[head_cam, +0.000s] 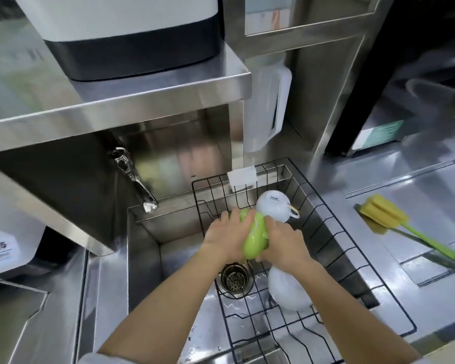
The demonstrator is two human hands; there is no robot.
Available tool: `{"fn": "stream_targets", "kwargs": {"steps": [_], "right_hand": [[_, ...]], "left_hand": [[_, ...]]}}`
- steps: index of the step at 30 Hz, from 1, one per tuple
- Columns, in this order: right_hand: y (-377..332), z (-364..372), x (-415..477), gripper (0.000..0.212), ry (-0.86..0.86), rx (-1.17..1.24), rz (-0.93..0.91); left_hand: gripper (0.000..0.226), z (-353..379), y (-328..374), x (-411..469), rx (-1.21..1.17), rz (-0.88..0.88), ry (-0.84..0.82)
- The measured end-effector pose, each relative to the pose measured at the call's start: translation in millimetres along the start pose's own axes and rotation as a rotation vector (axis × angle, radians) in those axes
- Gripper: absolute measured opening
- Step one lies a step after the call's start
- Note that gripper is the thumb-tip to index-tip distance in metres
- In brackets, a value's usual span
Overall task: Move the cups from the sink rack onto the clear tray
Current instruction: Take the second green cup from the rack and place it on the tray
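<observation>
Head view, looking down on a steel sink [147, 261] with a black wire rack [334, 261] set across its right part. Above the rack's left edge, a green cup [255, 239] lying tilted, clasped from both sides: left hand [225, 239] wrapped over its left flank, right hand [286, 245] pressed against its right flank, fingers [269, 222] of both curled closed on the cup. Just behind the green cup, at the rack's far end, a white cup [272, 208] upside down, base up with small print on it, handle [294, 211] pointing right. Nearer in the rack, below the right wrist, a second white cup [286, 290], also inverted, partly hidden by the forearm. Left of the rack, the drain strainer [235, 278] in the sink floor, with water drops around it. Beyond the rack's left side, a chrome tap [135, 178] slanting down over the sink. Right of the rack, on the table [352, 179], a clear tray [428, 274] carrying a yellow sponge brush [381, 214] with a green handle. Behind the rack, a white jug [268, 106] upright against the steel wall. Picture blurred toward the edges.
</observation>
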State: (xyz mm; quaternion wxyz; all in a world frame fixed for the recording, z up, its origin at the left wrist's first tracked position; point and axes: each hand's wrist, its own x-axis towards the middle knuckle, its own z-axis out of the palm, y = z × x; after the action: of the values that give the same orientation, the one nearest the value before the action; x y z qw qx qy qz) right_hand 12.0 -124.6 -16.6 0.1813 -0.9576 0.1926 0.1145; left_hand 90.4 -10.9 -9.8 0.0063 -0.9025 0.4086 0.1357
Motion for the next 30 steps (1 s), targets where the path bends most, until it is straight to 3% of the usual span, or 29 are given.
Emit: {"fn": "stream_targets", "kwargs": {"steps": [6, 10, 13, 23, 30], "right_hand": [[-1, -31, -17, 0.103, 0.069, 0.431, -0.068], [-21, -51, -34, 0.104, 0.136, 0.568, -0.189], [-44, -69, -53, 0.090, 0.154, 0.642, -0.250], [-166, -89, -118, 0.097, 0.258, 0.592, -0.479], [-282, -75, -148, 0.103, 0.177, 0.580, -0.667]], "left_hand": [[0.102, -29, -7, -20, -0.094, 0.066, 0.240], [0.099, -65, -15, -51, -0.130, 0.101, 0.331], [0.097, -90, -25, -83, -0.128, 0.118, 0.419], [0.093, -145, -93, -221, -0.051, 0.056, 0.615], [0.098, -159, -166, -328, -0.079, -0.082, 0.657]]}}
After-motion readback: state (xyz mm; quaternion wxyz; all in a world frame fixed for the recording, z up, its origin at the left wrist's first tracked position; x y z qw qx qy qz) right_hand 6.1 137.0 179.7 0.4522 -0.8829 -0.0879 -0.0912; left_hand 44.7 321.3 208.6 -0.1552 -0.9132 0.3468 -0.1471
